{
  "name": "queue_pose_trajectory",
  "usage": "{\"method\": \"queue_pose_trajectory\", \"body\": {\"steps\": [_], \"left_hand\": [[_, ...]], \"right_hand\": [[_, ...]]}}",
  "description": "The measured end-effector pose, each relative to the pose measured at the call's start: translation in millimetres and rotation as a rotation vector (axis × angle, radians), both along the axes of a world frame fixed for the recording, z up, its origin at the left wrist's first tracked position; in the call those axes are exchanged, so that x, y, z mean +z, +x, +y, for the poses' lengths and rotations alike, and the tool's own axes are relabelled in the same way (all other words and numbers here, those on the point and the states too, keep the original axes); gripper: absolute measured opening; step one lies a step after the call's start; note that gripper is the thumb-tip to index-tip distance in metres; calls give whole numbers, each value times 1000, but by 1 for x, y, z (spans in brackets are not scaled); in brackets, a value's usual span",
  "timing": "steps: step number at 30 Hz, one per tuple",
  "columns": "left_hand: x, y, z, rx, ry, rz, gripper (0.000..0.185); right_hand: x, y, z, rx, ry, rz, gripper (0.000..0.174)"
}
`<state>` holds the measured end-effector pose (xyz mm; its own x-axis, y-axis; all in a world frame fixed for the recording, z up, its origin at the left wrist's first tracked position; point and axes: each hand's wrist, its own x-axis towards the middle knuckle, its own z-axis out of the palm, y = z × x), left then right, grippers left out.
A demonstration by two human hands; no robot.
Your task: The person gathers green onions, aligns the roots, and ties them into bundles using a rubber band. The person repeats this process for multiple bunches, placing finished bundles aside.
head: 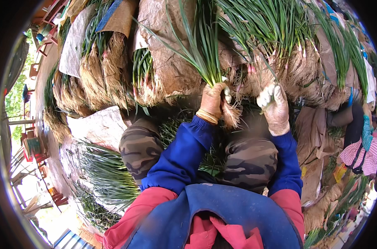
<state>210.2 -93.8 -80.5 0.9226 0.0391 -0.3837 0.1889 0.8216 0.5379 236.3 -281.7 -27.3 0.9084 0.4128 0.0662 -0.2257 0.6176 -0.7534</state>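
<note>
My gloved left hand (212, 101) grips a bunch of long-leaved green plants (209, 56) that look like spring onions. Its leaves fan out away from me, and pale fibrous roots (231, 115) hang below the fist. Beside it, my gloved right hand (274, 107) has its fingers curled in, with a thin green leaf (269, 67) running up from the fingertips. Just beyond this hand lies a thick row of similar plants (278, 34), their pinkish bases and tangled roots (300, 68) facing me.
Brown woven sacking (173, 49) covers part of the row. Further rooted bunches (93, 68) stand at left. Loose leaves lie between my camouflage-covered knees (250, 162). A pile of green leaves (109, 174) rests on sheeting by my left leg. Another person (363, 146) is at the far right.
</note>
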Motion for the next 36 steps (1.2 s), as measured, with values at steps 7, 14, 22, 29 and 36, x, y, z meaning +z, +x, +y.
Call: {"method": "queue_pose_trajectory", "body": {"steps": [7,14,22,29,36], "left_hand": [[37,-6,12,-51,-80,-234,15],[11,-5,6,-184,-74,-73,16],[17,-4,-8,-133,152,-19,15],[9,-3,-10,-104,15,-145,13],[7,-12,-23,-90,-110,-147,9]], "right_hand": [[-62,9,-24,112,-928,-403,36],[-50,74,8,-264,-2121,-722,37],[1,0,23,-432,-1516,-1112,16],[-2,21,14,239,-687,-64,35],[0,27,56,19,-497,338,10]]}}
